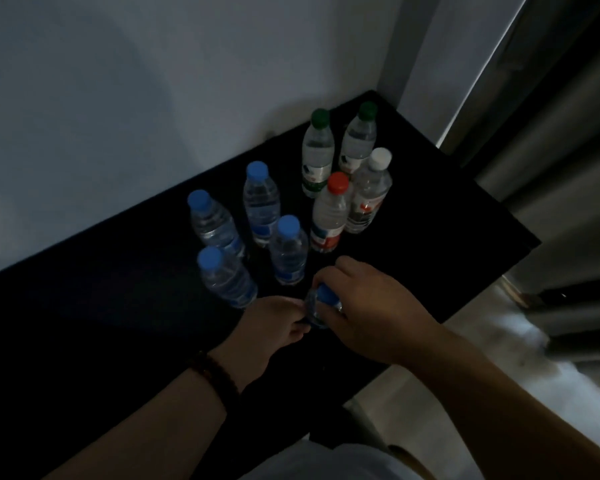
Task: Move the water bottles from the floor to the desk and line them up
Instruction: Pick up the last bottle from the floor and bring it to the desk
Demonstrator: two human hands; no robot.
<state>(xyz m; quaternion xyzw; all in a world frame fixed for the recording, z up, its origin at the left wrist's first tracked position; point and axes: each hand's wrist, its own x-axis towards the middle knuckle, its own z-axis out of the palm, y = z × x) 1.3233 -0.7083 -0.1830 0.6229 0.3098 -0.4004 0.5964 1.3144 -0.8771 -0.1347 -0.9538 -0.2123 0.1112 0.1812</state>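
Both of the person's hands meet on one blue-capped water bottle (324,295) over the near edge of the black desk (118,323). The right grip (371,306) is curled over its cap and neck from the 3 o'clock side. The left grip (274,329) wraps the body from 9 o'clock. The bottle stands roughly upright, its long axis pointing almost straight at the camera. I cannot tell whether its base touches the desk.

The four standing blue-capped bottles (289,251) cluster at 10 to 11 o'clock from the held one, the nearest just beside the right knuckles. The red-capped bottle (329,216) is at 12 o'clock, and the white-capped bottle (369,192) and two green-capped bottles (317,154) stand beyond it toward 1 o'clock. I judge that the set-down depends on the bare patch at 9 o'clock, nearer the left grip.
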